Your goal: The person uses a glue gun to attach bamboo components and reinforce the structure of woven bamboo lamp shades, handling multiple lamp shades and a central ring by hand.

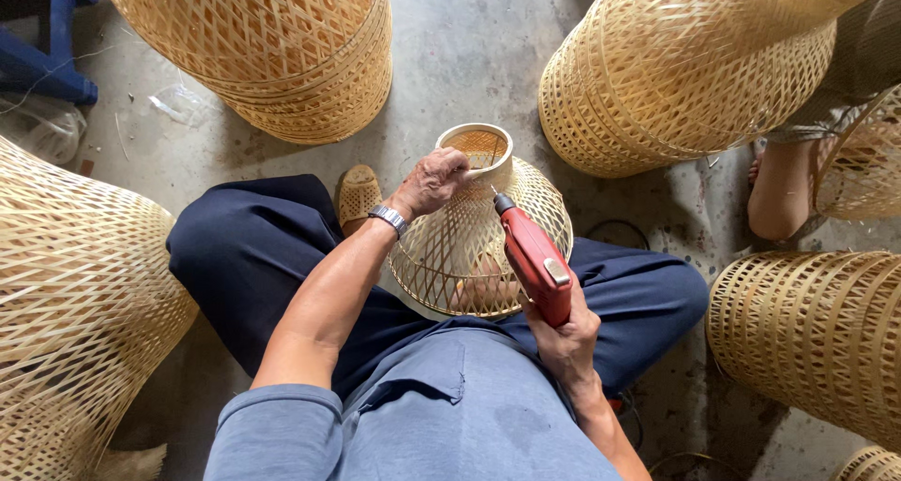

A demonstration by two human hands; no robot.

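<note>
Sitting cross-legged on a grey concrete floor (pixel 469 40), a person in dark blue trousers and a blue-grey shirt works on a small woven bamboo lampshade (pixel 474 242) resting between the knees. Its form is a dome: an open lattice of thin, pale golden strips crossing in diamonds, flaring to a wide round rim at the bottom and narrowing to a short neck on top. That neck ends in a smooth, solid band ring (pixel 477 148), lighter in colour, with the weave visible through its opening.

The left hand (pixel 434 183), a metal wristwatch (pixel 388 219) on its wrist, is closed over the near edge of the ring, fingers curled onto the band. The right hand (pixel 561 335) is wrapped tightly around the grip of a red power drill (pixel 533 256), whose tip points at the upper side of the shade just below the ring; whether the bit touches the weave cannot be told.

Much larger woven bamboo shades (pixel 685 68) stand all around. A woven sandal (pixel 359 195) peeks out beside the left knee. Another person's bare foot (pixel 781 190) shows at the right.
</note>
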